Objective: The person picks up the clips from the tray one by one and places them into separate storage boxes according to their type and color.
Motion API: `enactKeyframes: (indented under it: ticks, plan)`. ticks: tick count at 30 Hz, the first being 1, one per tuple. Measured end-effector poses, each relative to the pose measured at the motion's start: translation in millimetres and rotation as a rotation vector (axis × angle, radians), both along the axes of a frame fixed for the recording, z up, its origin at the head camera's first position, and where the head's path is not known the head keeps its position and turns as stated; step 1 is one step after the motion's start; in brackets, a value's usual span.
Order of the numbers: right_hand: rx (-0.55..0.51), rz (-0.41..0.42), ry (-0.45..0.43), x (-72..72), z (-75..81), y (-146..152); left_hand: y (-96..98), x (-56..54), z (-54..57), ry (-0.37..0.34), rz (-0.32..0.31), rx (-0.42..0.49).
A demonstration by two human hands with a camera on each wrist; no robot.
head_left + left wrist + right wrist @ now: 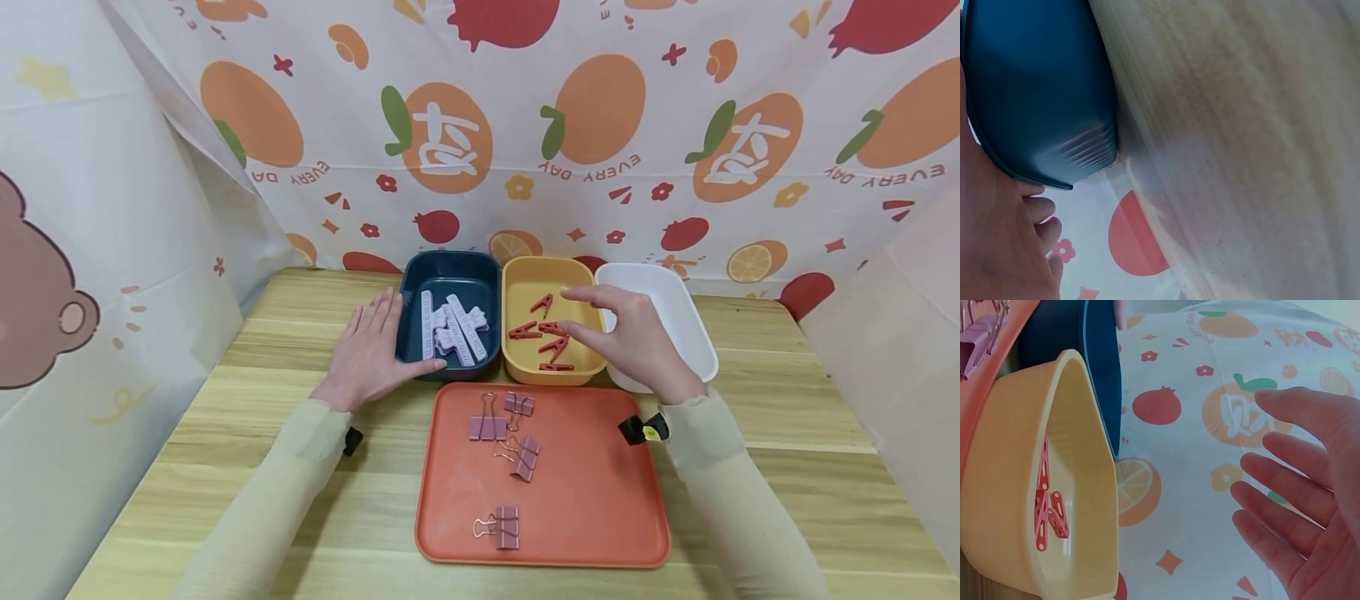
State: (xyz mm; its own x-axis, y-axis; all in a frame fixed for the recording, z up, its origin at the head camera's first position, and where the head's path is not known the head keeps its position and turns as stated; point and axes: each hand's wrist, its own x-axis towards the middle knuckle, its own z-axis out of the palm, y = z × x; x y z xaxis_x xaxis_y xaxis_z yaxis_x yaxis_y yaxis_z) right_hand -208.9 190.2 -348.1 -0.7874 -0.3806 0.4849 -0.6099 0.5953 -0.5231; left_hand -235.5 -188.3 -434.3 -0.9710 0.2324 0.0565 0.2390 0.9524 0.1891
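My left hand [366,350] lies along the left side of the dark blue bin [450,265], fingers straight and thumb reaching over its near rim. Inside that bin are several pale lavender strips [467,327], long and flat with ruler-like marks. Over the right side of the yellow bin [551,377] hovers my right hand [637,337], thumb and fingers spread apart with nothing between them, as the right wrist view [1310,481] also shows. Several small red clothespins [555,348] lie on the yellow bin's floor below its fingertips.
A white bin [686,329] stands right of the yellow one, partly behind my right hand. In front of the bins lies an orange-red tray [592,500] with several mauve binder clips [507,529]. A fruit-printed cloth [517,183] hangs behind the wooden table [787,433].
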Motion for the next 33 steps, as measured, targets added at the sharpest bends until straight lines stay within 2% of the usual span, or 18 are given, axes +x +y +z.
enactKeyframes:
  ticks: [21,28,33]
  plan:
    - [0.021,0.040,-0.059,27.0,-0.9,-5.7,-0.3,0.6,-1.2,0.033,0.001,0.001]
    - [0.019,0.085,-0.043,33.8,-0.9,-7.4,0.2,2.0,-0.3,0.040,-0.003,0.005]
    - [0.035,0.085,-0.057,39.4,-1.2,-9.1,0.4,1.8,-0.4,0.036,0.002,0.003]
